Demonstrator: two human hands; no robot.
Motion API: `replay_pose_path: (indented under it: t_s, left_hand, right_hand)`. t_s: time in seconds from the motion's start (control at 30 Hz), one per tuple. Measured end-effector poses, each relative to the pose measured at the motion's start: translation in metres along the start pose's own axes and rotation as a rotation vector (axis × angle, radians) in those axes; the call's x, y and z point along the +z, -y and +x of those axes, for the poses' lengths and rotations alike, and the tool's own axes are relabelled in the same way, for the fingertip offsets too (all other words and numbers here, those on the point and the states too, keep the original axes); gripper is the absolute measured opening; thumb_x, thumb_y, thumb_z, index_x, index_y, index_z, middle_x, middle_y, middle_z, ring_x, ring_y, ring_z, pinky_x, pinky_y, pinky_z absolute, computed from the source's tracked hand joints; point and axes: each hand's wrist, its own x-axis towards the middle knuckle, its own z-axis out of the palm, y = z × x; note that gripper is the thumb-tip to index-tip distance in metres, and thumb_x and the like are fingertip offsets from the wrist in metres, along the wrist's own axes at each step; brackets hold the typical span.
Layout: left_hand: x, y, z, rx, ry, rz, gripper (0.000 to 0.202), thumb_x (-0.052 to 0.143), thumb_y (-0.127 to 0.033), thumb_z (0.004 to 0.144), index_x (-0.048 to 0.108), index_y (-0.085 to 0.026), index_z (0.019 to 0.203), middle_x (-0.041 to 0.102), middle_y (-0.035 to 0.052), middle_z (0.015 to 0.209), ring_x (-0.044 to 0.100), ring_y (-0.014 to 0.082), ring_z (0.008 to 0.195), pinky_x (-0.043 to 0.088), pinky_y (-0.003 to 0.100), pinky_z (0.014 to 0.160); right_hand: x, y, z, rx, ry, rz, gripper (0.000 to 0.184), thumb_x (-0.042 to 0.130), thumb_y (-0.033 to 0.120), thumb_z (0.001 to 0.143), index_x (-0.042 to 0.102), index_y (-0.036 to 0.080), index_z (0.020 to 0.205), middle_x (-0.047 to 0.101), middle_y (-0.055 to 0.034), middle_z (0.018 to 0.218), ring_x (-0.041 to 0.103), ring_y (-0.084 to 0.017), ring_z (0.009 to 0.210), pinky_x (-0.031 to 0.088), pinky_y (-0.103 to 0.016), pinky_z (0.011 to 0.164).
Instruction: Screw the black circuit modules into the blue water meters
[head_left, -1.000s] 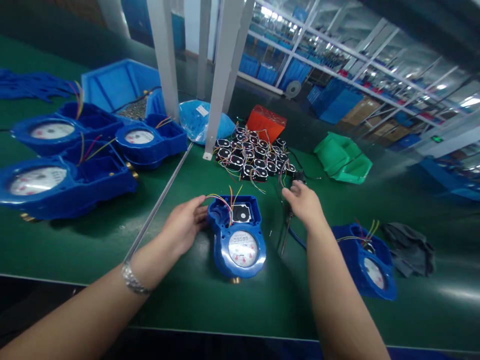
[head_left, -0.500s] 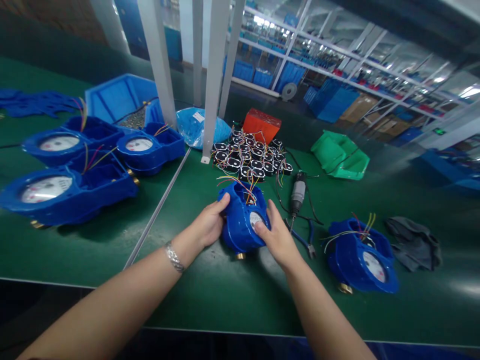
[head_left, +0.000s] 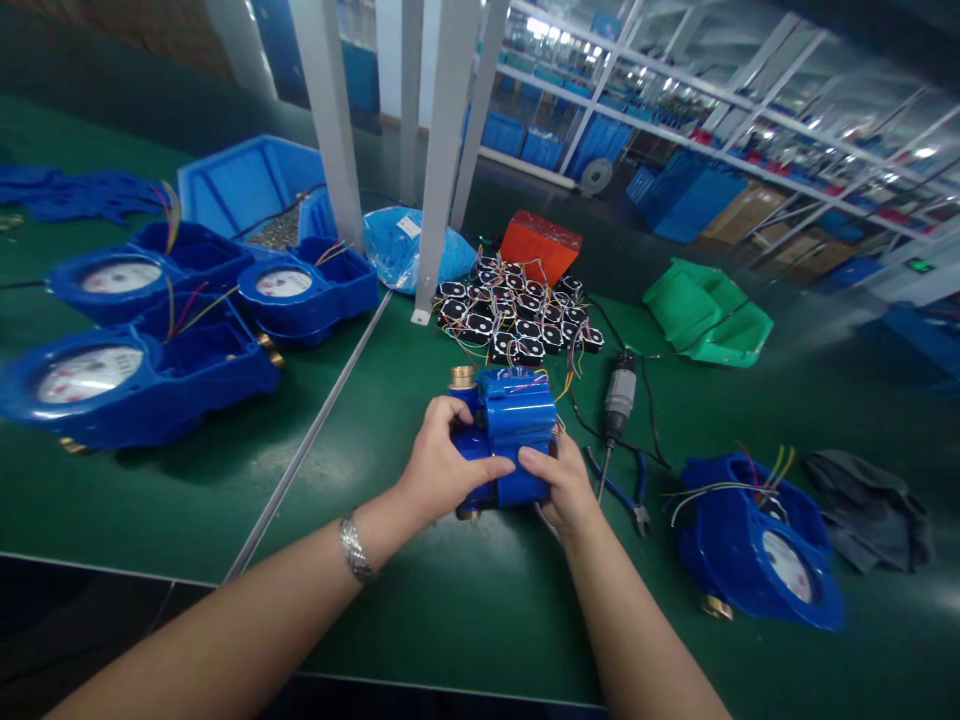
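Over the green counter (head_left: 420,610), left hand (head_left: 441,468) and right hand (head_left: 568,485) clasp a blue meter (head_left: 520,408) in their fingers — whether lifted or resting is unclear — and a slackened hold could drop it.

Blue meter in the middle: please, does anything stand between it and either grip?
Nothing visible does: the left grip and the right grip both touch the blue meter directly. The pliers and gray tool lie farther right, not between.
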Motion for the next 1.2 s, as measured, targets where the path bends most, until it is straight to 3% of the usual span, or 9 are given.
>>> replay_pose_path:
  t_s: [0.13, 0.27, 0.5, 0.7, 0.9, 1.03, 1.2]
  left_hand:
    - [0.006, 0.001, -0.009, 0.038, -0.065, 0.007, 0.055, 0.079, -0.034, 0.048, 0.037, -0.019, 0.081, 0.043, -0.0002, 0.081, 0.045, 0.0158, 0.075, 0.038, 0.027, 0.067]
    - [0.008, 0.000, -0.014, 0.072, -0.077, -0.044, 0.051, 0.077, -0.031, 0.052, 0.035, -0.019, 0.079, 0.041, -0.0011, 0.081, 0.043, 0.0141, 0.074, 0.036, 0.026, 0.067]
    - [0.003, -0.008, -0.011, -0.019, -0.018, -0.217, 0.046, 0.072, -0.028, 0.059, 0.032, -0.020, 0.080, 0.040, -0.0027, 0.076, 0.042, 0.0124, 0.069, 0.035, 0.025, 0.064]
    - [0.005, -0.007, -0.013, 0.005, -0.071, -0.187, 0.047, 0.071, -0.021, 0.058, 0.030, -0.020, 0.082, 0.038, -0.0025, 0.079, 0.040, 0.0125, 0.072, 0.035, 0.025, 0.065]
    - [0.009, -0.002, -0.018, 0.069, -0.118, -0.170, 0.030, 0.052, -0.011, 0.069, 0.029, -0.021, 0.084, 0.037, -0.0006, 0.082, 0.040, 0.0129, 0.075, 0.035, 0.028, 0.070]
    - [0.007, -0.002, -0.016, 0.048, -0.173, -0.145, 0.029, 0.051, -0.010, 0.069, 0.029, -0.020, 0.083, 0.035, -0.0012, 0.079, 0.040, 0.0122, 0.071, 0.035, 0.027, 0.066]
    - [0.007, -0.005, -0.015, 0.027, -0.159, -0.149, 0.029, 0.051, -0.010, 0.067, 0.027, -0.020, 0.080, 0.035, -0.0024, 0.076, 0.038, 0.0114, 0.067, 0.035, 0.027, 0.064]
  right_hand:
    - [-0.009, -0.004, -0.001, 0.029, 0.041, 0.078, 0.060, 0.070, 0.027, 0.053, 0.047, 0.016, 0.108, 0.058, -0.0067, 0.098, 0.055, -0.022, 0.094, 0.046, -0.032, 0.085]
    - [-0.015, -0.004, 0.000, 0.090, 0.107, 0.123, 0.061, 0.069, 0.026, 0.050, 0.049, 0.014, 0.107, 0.059, -0.0073, 0.096, 0.058, -0.021, 0.082, 0.047, -0.034, 0.083]
    - [-0.015, -0.004, -0.003, 0.050, 0.081, 0.053, 0.070, 0.069, 0.027, 0.051, 0.045, 0.015, 0.115, 0.059, -0.0080, 0.097, 0.058, -0.021, 0.085, 0.047, -0.033, 0.082]
    - [-0.017, -0.008, -0.003, 0.085, 0.076, 0.069, 0.069, 0.069, 0.026, 0.050, 0.047, 0.015, 0.113, 0.059, -0.0075, 0.094, 0.058, -0.020, 0.082, 0.048, -0.032, 0.080]
    - [-0.016, -0.008, -0.005, 0.132, 0.113, 0.110, 0.070, 0.069, 0.028, 0.048, 0.047, 0.015, 0.113, 0.060, -0.0070, 0.093, 0.058, -0.021, 0.082, 0.047, -0.034, 0.081]
    - [-0.011, -0.004, -0.007, 0.093, 0.125, 0.056, 0.070, 0.069, 0.028, 0.053, 0.043, 0.017, 0.117, 0.059, -0.0060, 0.095, 0.057, -0.021, 0.085, 0.047, -0.034, 0.080]
    - [-0.010, -0.001, -0.007, 0.096, 0.151, 0.030, 0.073, 0.069, 0.030, 0.051, 0.042, 0.016, 0.117, 0.058, -0.0069, 0.097, 0.057, -0.022, 0.087, 0.047, -0.034, 0.081]
